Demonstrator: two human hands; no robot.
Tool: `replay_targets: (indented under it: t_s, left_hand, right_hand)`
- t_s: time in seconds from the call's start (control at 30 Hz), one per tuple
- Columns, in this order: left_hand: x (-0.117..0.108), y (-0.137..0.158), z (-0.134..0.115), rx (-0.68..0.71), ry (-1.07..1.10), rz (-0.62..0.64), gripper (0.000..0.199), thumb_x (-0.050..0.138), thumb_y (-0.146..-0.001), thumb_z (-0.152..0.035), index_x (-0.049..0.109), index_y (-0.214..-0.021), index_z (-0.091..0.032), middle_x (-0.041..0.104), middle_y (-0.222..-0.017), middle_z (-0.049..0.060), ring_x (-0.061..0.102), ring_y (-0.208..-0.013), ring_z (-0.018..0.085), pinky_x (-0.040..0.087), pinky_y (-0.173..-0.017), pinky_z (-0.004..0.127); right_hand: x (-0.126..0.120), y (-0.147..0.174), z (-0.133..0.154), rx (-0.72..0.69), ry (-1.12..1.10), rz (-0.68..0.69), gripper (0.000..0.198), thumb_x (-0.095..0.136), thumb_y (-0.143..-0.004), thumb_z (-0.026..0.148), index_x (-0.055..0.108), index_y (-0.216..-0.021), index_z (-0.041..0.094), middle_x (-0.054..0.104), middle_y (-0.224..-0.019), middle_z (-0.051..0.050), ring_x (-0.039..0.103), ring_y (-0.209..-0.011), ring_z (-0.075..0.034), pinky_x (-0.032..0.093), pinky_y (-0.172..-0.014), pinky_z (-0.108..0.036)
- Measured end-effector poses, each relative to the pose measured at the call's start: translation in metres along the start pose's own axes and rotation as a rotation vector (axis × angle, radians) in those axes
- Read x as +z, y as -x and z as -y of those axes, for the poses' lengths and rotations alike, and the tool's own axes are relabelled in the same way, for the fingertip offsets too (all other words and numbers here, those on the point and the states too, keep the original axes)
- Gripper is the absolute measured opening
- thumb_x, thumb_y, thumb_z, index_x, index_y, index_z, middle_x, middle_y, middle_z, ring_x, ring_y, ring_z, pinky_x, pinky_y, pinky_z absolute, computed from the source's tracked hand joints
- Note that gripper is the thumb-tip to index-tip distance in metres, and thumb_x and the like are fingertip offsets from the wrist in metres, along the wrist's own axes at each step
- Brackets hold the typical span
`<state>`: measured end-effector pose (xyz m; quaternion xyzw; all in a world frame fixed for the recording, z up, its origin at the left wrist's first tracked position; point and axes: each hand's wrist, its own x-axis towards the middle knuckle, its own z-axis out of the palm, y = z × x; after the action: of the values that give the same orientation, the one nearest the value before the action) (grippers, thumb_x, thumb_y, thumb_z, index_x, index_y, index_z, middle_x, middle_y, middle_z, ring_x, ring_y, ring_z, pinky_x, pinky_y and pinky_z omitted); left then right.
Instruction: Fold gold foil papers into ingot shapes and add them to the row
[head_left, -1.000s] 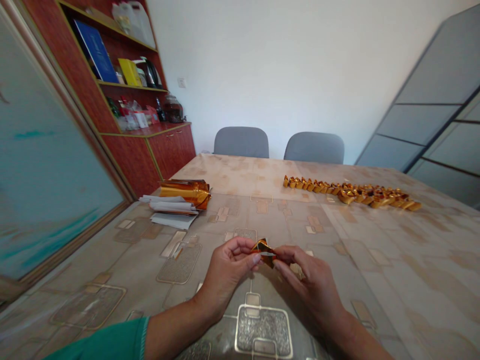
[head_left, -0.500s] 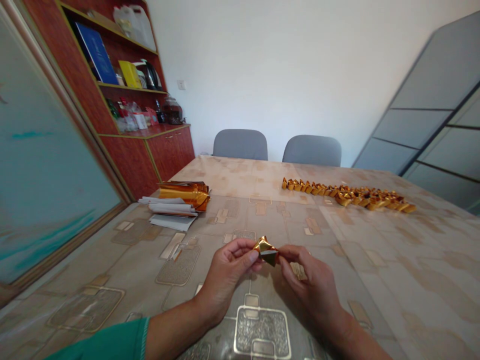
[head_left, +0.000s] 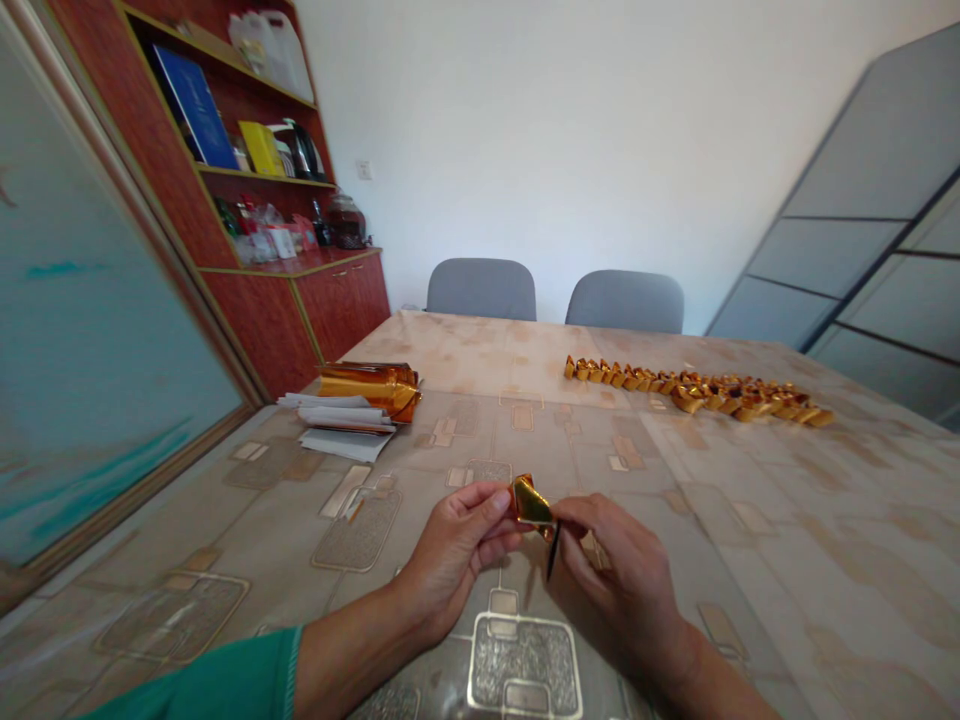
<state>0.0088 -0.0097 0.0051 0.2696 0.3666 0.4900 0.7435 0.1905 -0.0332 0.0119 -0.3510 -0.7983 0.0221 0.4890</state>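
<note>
A small folded piece of shiny gold foil paper (head_left: pixel 532 503) is held between my two hands, just above the table. My left hand (head_left: pixel 465 535) pinches its left end between thumb and fingers. At its right end, my right hand (head_left: pixel 619 560) grips the lower corner, where a dark narrow flap points down. Ahead to the left lies a stack of gold foil sheets (head_left: pixel 364 385) with white-backed sheets (head_left: pixel 349 430) beside it. Rows of folded gold foil pieces (head_left: pixel 735 395) stand far right on the table.
A patterned cloth covers the table (head_left: pixel 787 520). Two grey chairs (head_left: pixel 480 288) stand behind its far edge, against the white wall. A red-brown cabinet (head_left: pixel 341 300) with shelves of household items is at the left, near a framed glass panel (head_left: pixel 112 300).
The foil piece has turned between my fingers and now shows a broad gold face. A dark flap now hangs at its right end. Both hands stay in nearly the same place.
</note>
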Motion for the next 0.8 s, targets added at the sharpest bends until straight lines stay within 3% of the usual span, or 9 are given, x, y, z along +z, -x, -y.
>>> replay_targets:
  t_s: [0.1,0.2,0.37,0.5,0.8]
  left_hand:
    - [0.001,0.0,-0.003,0.017,-0.047,-0.016,0.042,0.095,-0.056,-0.039,0.074,-0.08,-0.012,0.074,-0.077,0.004,0.066,-0.062,0.01,0.055,-0.057,0.017]
    - [0.002,0.001,-0.006,0.031,-0.13,-0.019,0.043,0.095,-0.055,-0.043,0.074,-0.074,-0.011,0.07,-0.068,0.003,0.061,-0.056,0.008,0.052,-0.053,0.016]
    - [0.004,0.003,-0.007,0.014,-0.185,-0.016,0.046,0.094,-0.053,-0.046,0.075,-0.076,-0.011,0.071,-0.07,0.004,0.061,-0.056,0.01,0.053,-0.055,0.019]
    - [0.004,0.004,-0.005,0.015,-0.192,-0.044,0.046,0.094,-0.053,-0.045,0.074,-0.076,-0.011,0.071,-0.072,0.004,0.062,-0.058,0.01,0.054,-0.057,0.02]
    - [0.007,0.009,-0.004,-0.009,-0.179,-0.066,0.048,0.095,-0.052,-0.045,0.073,-0.079,-0.012,0.074,-0.076,0.005,0.067,-0.064,0.013,0.054,-0.058,0.02]
  right_hand:
    - [-0.004,0.0,-0.004,-0.05,-0.042,0.058,0.023,0.051,-0.095,0.005,0.064,-0.107,0.02,0.07,-0.087,-0.005,0.062,-0.076,-0.017,0.05,-0.068,-0.029]
    - [-0.012,0.0,-0.009,-0.099,-0.038,0.221,0.021,0.052,-0.097,0.011,0.067,-0.105,0.023,0.067,-0.088,-0.004,0.058,-0.077,-0.018,0.048,-0.068,-0.031]
    - [-0.016,-0.004,-0.009,0.035,-0.237,0.399,0.019,0.049,-0.101,0.021,0.067,-0.105,0.025,0.067,-0.095,-0.004,0.061,-0.087,-0.017,0.05,-0.075,-0.03]
    - [-0.008,-0.006,-0.003,0.234,-0.396,0.346,0.012,0.056,-0.096,0.023,0.065,-0.088,0.022,0.067,-0.083,-0.001,0.062,-0.077,-0.015,0.049,-0.071,-0.027]
    - [0.007,-0.004,0.003,0.563,-0.25,0.153,0.02,0.059,-0.083,0.026,0.054,-0.064,0.02,0.057,-0.059,0.002,0.051,-0.054,-0.013,0.039,-0.051,-0.023]
